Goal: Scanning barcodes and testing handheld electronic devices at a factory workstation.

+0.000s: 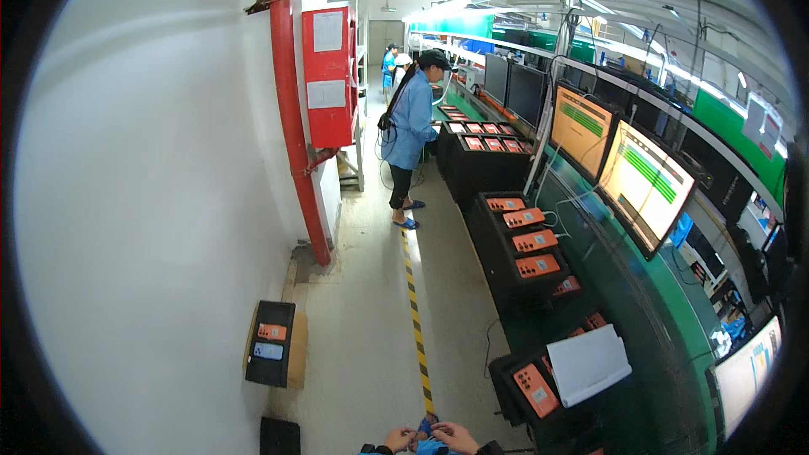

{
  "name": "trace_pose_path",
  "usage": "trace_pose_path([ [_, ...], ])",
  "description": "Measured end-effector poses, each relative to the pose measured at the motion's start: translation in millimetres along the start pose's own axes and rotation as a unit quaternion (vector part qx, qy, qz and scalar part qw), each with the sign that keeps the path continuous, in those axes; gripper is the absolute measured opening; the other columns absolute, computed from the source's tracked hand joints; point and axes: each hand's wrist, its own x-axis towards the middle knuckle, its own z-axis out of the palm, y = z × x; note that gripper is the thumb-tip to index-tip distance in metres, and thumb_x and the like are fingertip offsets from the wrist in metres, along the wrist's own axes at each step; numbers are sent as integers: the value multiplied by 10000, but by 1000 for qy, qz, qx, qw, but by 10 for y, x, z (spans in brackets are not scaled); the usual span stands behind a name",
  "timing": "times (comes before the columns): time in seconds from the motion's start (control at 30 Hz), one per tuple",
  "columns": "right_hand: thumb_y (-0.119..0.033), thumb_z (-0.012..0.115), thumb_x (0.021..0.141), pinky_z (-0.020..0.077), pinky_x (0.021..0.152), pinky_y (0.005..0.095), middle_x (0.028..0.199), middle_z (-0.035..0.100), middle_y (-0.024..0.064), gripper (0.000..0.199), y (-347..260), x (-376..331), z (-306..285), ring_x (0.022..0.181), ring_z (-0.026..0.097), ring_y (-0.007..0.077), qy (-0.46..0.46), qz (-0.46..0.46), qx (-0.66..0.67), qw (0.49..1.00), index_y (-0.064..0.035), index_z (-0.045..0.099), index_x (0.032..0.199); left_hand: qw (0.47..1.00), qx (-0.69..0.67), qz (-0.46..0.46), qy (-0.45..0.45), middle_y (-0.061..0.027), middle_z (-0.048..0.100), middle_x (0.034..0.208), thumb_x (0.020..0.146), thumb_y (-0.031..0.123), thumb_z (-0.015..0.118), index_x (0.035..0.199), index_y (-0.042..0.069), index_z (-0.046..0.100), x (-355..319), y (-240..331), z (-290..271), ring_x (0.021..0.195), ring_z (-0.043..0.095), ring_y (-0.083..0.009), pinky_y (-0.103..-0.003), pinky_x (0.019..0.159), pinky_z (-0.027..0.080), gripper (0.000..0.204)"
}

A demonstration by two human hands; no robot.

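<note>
At the lower edge, in front of my body, my left hand (399, 439) and my right hand (455, 436) are close together, with fingers curled inward. Whatever is in them, if anything, is too small to make out. Blue cloth (433, 447) shows between them, and a blue slipper (429, 421) lies just beyond. To the right of my hands, an orange phone (536, 389) rests back side up in a black foam tray (508, 381). A white sheet (590, 364) partly covers that tray; neither hand touches these things.
Along the right runs a green bench (666, 333) with lit monitors (645, 177) and black trays of orange phones (537, 266). Farther ahead a person in blue (412, 122) stands at it. A carton with a black tray (271, 333) sits by the left wall, near a red pipe (295, 118).
</note>
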Motion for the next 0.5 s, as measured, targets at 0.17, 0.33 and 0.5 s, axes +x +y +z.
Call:
trace_pose_path([
  [0.17, -212, 596, 880, 501, 724, 320, 943, 643, 97, 274, -1230, 937, 208, 859, 616, 199, -63, 83, 137, 985, -12, 602, 1067, 994, -92, -53, 5, -118, 667, 930, 877, 329, 562, 1141, 43, 573, 391, 247, -776, 751, 644, -221, -325, 547, 522, 390],
  [0.33, -274, 541, 939, 483, 794, 269, 1052, 626, 63, 342, -1461, 2361, -151, 923, 601, 134, -84, 122, 215, 965, -21, 549, 1169, 989, -95, -67, 89, -124, 657, 990, 890, 325, 544, 1171, 43, 553, 1150, 243, -1766, 766, 644, -241, -358, 566, 532, 398],
  [0.5, -216, 546, 932, 476, 739, 266, 960, 627, 43, 232, -2546, 3157, -811, 853, 588, 114, 81, -31, 253, 964, -23, 569, 1058, 987, -109, -61, 104, -90, 668, 879, 899, 308, 530, 1112, 71, 590, 1695, 1886, -2090, 708, 628, -220, -344, 611, 519, 324],
])
